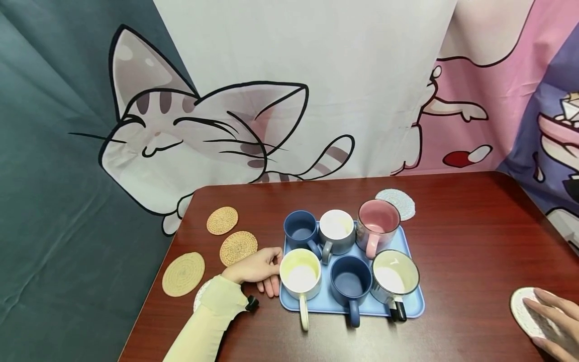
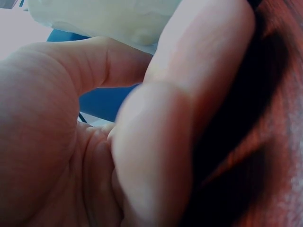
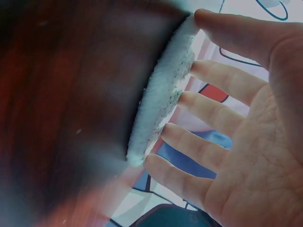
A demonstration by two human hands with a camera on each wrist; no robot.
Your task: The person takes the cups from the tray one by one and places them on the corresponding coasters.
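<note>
At the left edge of the blue tray (image 1: 329,302), my left hand (image 1: 258,266) lies on its side, loosely curled, close beside the cream mug (image 1: 289,291). The left wrist view shows the cream mug (image 2: 104,19) beyond its thumb and bent fingers; nothing shows between them. At the far right, my right hand (image 1: 558,319) has its fingers spread and mostly straight over a white round coaster (image 1: 520,307). In the right wrist view those fingertips touch the upper face of the coaster (image 3: 154,104), with the thumb at its far end.
Several other mugs fill the tray: blue (image 1: 300,229), grey (image 1: 336,231), pink (image 1: 379,218), dark blue (image 1: 350,279) and black-rimmed (image 1: 395,274). Tan coasters (image 1: 183,274) lie at the left. A pale lacy coaster (image 1: 402,203) sits behind the tray. Printed cloth (image 1: 362,60) hangs behind the table.
</note>
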